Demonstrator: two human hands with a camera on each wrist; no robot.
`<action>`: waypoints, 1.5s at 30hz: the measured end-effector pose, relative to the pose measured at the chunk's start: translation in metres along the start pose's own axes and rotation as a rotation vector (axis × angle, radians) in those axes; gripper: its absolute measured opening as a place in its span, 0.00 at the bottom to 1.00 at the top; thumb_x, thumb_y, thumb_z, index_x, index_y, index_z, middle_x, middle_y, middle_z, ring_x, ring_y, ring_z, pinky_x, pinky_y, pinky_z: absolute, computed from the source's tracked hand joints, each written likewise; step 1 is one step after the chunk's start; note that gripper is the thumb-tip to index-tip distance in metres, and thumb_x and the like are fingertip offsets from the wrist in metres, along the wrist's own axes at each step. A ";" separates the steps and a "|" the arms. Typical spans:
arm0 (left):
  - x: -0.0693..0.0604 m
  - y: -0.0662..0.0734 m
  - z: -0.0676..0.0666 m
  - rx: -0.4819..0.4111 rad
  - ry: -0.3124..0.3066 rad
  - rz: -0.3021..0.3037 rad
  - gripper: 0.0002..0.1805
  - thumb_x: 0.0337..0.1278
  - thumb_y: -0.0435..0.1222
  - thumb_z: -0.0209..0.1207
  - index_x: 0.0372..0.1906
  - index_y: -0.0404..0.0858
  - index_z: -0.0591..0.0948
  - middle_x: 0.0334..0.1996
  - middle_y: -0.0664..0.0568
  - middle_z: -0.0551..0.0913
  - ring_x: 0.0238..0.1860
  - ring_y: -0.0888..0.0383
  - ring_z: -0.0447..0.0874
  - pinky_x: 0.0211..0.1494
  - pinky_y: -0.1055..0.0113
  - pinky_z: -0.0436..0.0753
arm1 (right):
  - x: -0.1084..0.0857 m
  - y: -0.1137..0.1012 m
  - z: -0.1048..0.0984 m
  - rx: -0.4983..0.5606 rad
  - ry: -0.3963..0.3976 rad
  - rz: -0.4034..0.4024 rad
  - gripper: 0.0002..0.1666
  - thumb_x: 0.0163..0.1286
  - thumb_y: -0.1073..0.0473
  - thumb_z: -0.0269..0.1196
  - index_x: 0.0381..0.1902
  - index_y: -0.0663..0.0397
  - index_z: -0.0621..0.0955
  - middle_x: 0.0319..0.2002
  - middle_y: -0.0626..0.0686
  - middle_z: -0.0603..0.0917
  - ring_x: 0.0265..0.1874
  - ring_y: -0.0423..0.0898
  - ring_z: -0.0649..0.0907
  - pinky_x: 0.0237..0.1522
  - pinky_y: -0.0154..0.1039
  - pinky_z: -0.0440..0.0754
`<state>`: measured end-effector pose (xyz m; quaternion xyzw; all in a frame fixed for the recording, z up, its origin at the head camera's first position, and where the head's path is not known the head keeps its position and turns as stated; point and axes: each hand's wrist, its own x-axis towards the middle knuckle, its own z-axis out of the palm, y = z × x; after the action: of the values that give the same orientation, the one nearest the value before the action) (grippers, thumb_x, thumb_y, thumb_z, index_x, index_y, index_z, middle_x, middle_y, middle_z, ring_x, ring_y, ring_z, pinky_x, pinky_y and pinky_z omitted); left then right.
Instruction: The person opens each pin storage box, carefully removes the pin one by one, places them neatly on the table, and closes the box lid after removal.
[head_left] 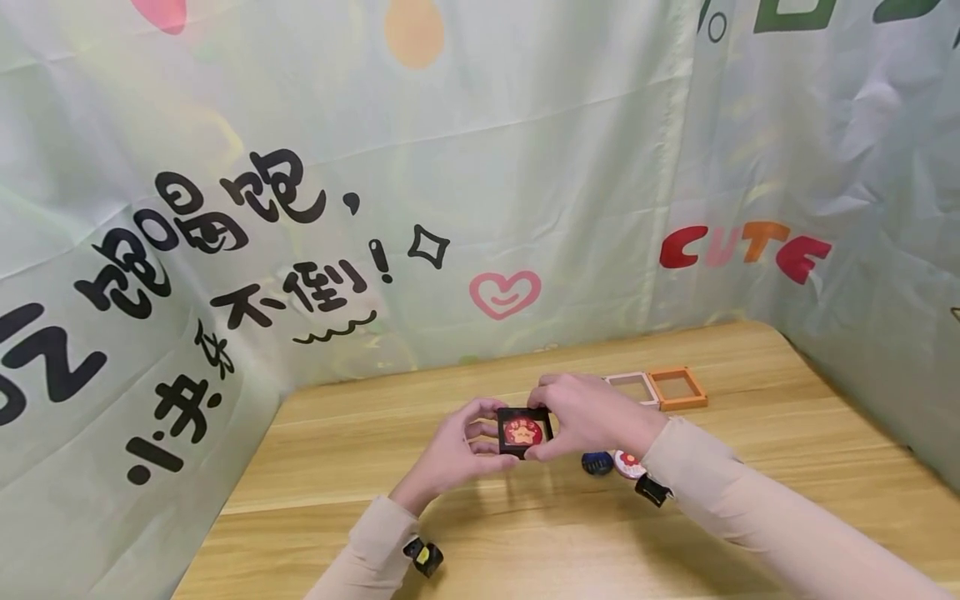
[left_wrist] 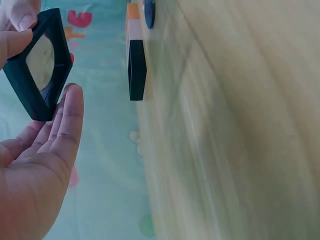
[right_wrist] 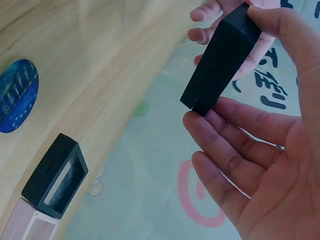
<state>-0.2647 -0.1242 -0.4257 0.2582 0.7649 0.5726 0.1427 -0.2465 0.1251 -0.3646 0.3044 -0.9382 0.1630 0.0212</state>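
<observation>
A small black square display frame is held up above the table, with a red round badge bearing a yellow star showing in its window. My left hand grips its left side, thumb along the bottom and fingers behind. On the right side my right hand pinches it between thumb and fingers. Seen edge-on in the right wrist view, the held frame has a thin seam between its two halves. The badge's pale back appears in the left wrist view.
On the table stand an orange frame, a pale pink frame and another black frame in a row. A dark blue badge and a white badge with a red flower lie nearer. Printed cloth hangs behind.
</observation>
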 end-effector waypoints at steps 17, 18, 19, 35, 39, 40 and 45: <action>-0.018 0.007 0.018 -0.033 -0.017 0.015 0.35 0.52 0.30 0.80 0.67 0.37 0.79 0.56 0.45 0.84 0.52 0.55 0.88 0.58 0.65 0.92 | -0.025 -0.016 -0.009 -0.067 0.056 -0.051 0.37 0.55 0.30 0.79 0.51 0.49 0.88 0.45 0.44 0.86 0.33 0.34 0.79 0.34 0.34 0.84; -0.019 0.007 0.019 -0.038 -0.016 0.019 0.35 0.52 0.29 0.80 0.66 0.37 0.79 0.56 0.45 0.84 0.51 0.55 0.88 0.58 0.65 0.92 | -0.026 -0.017 -0.010 -0.072 0.060 -0.058 0.36 0.55 0.30 0.79 0.51 0.49 0.88 0.45 0.44 0.86 0.33 0.34 0.79 0.34 0.35 0.84; -0.019 0.008 0.019 -0.043 -0.014 0.021 0.35 0.51 0.29 0.79 0.66 0.37 0.79 0.55 0.44 0.85 0.51 0.55 0.88 0.58 0.65 0.92 | -0.027 -0.018 -0.010 -0.075 0.061 -0.064 0.36 0.55 0.31 0.79 0.51 0.49 0.88 0.45 0.44 0.86 0.34 0.34 0.80 0.35 0.36 0.85; -0.024 0.008 0.028 -0.032 -0.004 0.080 0.36 0.50 0.31 0.80 0.66 0.40 0.80 0.56 0.47 0.88 0.52 0.59 0.89 0.60 0.61 0.92 | -0.029 -0.031 -0.010 -0.240 0.118 -0.231 0.24 0.48 0.41 0.77 0.40 0.46 0.87 0.33 0.41 0.82 0.21 0.32 0.72 0.22 0.27 0.71; -0.025 0.009 0.030 -0.033 0.009 0.065 0.35 0.50 0.32 0.81 0.65 0.43 0.82 0.55 0.50 0.88 0.52 0.59 0.89 0.60 0.63 0.92 | -0.029 -0.031 -0.010 -0.250 0.124 -0.245 0.22 0.46 0.41 0.76 0.36 0.44 0.86 0.31 0.41 0.81 0.20 0.32 0.70 0.20 0.27 0.68; -0.025 0.010 0.030 -0.033 0.011 0.066 0.35 0.49 0.32 0.81 0.65 0.43 0.82 0.55 0.50 0.89 0.52 0.59 0.89 0.60 0.63 0.92 | -0.029 -0.031 -0.010 -0.247 0.120 -0.246 0.21 0.46 0.41 0.76 0.35 0.44 0.86 0.31 0.40 0.80 0.19 0.32 0.70 0.19 0.27 0.67; -0.026 0.011 0.031 -0.017 0.011 0.083 0.34 0.49 0.34 0.81 0.64 0.44 0.83 0.54 0.51 0.89 0.52 0.58 0.90 0.61 0.64 0.91 | -0.029 -0.032 -0.013 -0.231 0.103 -0.259 0.19 0.46 0.42 0.76 0.33 0.42 0.85 0.28 0.38 0.75 0.18 0.32 0.68 0.18 0.27 0.65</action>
<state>-0.2251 -0.1116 -0.4263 0.2852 0.7494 0.5860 0.1169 -0.2056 0.1213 -0.3470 0.4094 -0.9015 0.0655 0.1245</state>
